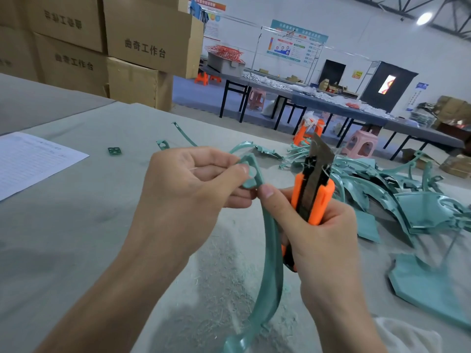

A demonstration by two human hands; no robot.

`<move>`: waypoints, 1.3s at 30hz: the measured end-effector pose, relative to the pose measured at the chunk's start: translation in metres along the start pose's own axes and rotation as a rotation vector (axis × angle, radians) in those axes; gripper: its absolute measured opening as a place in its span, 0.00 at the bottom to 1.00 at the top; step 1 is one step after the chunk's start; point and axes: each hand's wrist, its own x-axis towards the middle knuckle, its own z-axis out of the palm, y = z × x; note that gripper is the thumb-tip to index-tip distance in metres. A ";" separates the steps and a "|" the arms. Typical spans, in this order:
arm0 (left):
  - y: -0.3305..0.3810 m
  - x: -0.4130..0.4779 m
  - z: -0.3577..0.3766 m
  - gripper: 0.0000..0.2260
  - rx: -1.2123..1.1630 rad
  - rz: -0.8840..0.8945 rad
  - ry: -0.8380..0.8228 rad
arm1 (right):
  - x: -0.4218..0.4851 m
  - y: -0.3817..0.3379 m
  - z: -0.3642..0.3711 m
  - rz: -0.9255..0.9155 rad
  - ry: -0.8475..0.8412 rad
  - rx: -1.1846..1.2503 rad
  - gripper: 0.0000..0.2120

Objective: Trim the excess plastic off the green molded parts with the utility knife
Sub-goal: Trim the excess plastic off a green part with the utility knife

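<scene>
A factory workshop hall: printed cardboard cartons (150, 44) stacked far left, steel roof trusses (433, 6) top right, charts (295, 44) on the far wall, and long dark benches (377, 117) strewn with what look like white plastic pieces (277, 84). The near bench (76, 225) carries heaped green molded parts (397, 189) and shavings (224, 276).

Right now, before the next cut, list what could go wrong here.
1. The utility knife in the right hand has its blade extended and bare, close to the left hand. A slip could nick those fingers.
2. The curved green part is gripped only near its upper end. The long strip below may flex or twist under the blade and spoil the trim.
</scene>
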 end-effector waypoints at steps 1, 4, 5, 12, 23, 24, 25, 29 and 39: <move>0.000 0.001 0.000 0.03 -0.027 0.005 0.013 | 0.001 -0.001 -0.001 -0.009 -0.015 -0.013 0.12; -0.001 0.004 -0.002 0.02 -0.108 0.020 0.070 | 0.004 -0.003 -0.007 -0.013 -0.095 -0.106 0.19; -0.002 0.005 -0.002 0.02 -0.131 0.013 0.071 | 0.005 -0.003 -0.009 -0.007 -0.121 -0.121 0.24; -0.010 0.008 -0.003 0.05 -0.213 -0.040 0.006 | 0.007 -0.004 -0.012 0.133 -0.183 -0.041 0.13; -0.023 0.005 0.003 0.11 -0.118 -0.124 -0.275 | 0.012 0.002 -0.016 0.113 -0.091 0.025 0.14; -0.025 0.003 0.005 0.10 -0.101 -0.148 -0.326 | 0.012 0.002 -0.016 0.108 -0.093 0.042 0.13; -0.026 0.002 0.008 0.10 -0.111 -0.175 -0.360 | 0.012 0.001 -0.016 0.103 -0.095 0.055 0.11; -0.029 -0.001 0.012 0.11 -0.205 -0.227 -0.385 | 0.012 0.001 -0.016 0.085 -0.110 0.050 0.11; -0.014 0.001 0.005 0.09 -0.345 -0.239 -0.286 | 0.021 0.000 -0.033 -0.115 0.007 -0.186 0.27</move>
